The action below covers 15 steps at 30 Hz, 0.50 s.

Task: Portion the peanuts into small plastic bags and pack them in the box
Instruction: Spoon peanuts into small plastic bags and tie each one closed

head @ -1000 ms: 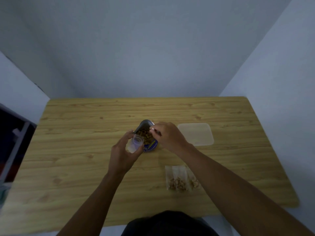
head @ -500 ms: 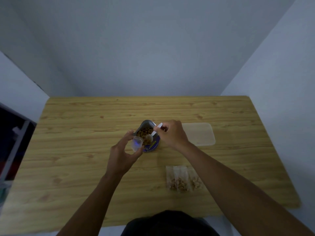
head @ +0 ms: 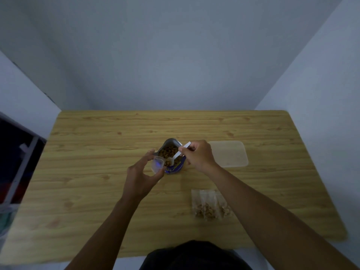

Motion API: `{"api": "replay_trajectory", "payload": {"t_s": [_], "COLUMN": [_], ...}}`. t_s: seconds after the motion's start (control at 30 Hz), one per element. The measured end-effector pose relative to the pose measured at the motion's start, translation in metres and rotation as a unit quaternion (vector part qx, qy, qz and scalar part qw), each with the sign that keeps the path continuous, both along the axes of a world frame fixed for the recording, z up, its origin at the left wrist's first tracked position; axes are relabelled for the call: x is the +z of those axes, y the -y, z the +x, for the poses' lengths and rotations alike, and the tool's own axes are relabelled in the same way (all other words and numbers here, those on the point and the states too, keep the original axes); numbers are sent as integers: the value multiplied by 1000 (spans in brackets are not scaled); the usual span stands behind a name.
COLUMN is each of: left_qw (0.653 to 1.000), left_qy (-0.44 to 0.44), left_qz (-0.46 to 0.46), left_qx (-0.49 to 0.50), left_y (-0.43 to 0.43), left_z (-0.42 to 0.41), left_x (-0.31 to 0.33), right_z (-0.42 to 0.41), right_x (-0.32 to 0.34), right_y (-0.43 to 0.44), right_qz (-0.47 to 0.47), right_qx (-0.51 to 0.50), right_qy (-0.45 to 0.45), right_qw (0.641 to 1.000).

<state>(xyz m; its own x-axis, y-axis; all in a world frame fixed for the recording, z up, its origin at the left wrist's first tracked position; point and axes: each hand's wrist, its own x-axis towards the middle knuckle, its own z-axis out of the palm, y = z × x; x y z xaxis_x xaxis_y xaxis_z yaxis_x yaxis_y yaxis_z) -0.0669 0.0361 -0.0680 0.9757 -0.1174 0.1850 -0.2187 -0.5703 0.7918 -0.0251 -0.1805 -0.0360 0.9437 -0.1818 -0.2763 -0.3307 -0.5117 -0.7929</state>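
The left grip [head: 139,177] pinches a small clear plastic bag [head: 156,165] open beside the blue foil pouch [head: 175,168] of brown peanuts [head: 168,151] on the wooden surface [head: 97,152]. The right grip [head: 198,154] pinches a white plastic spoon [head: 180,152] dipped inside. The bag looks limp and slippery, best held by its rim.
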Motion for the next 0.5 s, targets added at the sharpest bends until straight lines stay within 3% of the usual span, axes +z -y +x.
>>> {"api": "replay_trajectory", "payload": {"t_s": [0.2,0.5], "left_qw": [1000,1000], "left_qy": [5,-18], "left_qz": [-8,-19], "left_qx": [-4,15], "left_y": [1,-1], "left_z": [1,2], "left_x": [0,5], "right_z": [1,-6], "right_x": [8,6], "right_y": [-5,3], "right_qz": [13,52], "right_qx": [34,-41], "right_qy": [-15,-18], "right_qw": [999,998]}}
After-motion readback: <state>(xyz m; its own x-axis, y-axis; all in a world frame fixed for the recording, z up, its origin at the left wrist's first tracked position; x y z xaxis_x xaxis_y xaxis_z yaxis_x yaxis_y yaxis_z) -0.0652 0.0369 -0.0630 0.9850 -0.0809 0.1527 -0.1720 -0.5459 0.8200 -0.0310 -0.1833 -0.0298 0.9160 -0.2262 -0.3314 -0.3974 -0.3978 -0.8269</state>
